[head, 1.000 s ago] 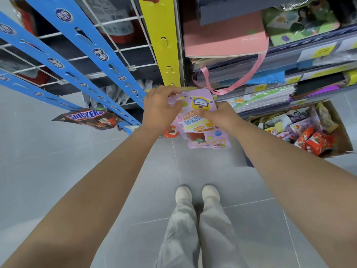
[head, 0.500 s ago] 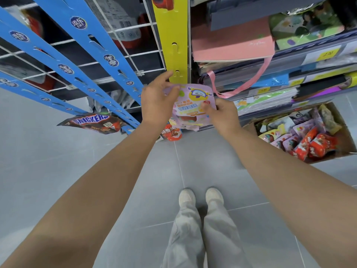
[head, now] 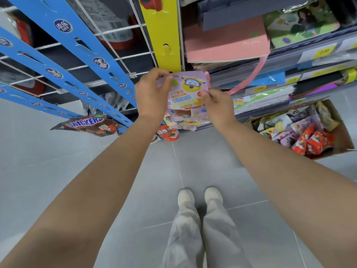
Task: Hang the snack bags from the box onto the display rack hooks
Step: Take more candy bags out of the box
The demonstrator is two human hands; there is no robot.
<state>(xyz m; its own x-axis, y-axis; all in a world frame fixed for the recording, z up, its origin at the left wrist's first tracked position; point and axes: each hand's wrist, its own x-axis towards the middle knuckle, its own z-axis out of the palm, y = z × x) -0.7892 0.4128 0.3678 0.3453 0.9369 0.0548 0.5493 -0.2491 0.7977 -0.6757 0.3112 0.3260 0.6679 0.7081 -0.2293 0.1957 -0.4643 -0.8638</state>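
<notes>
Snack bag, pink with a yellow cartoon face, is held up at the lower end of the yellow hanging strip, with its top edge against the strip's bottom. Your left hand pinches the bag's top left corner between thumb and curled fingers. Your right hand pinches the bag's right edge at mid-height. Whether the bag's hole is seated on a hook cannot be told. At the right, the cardboard box stands on the floor and holds more pink and red bags. At the left, a Snickers bag hangs from a blue strip.
</notes>
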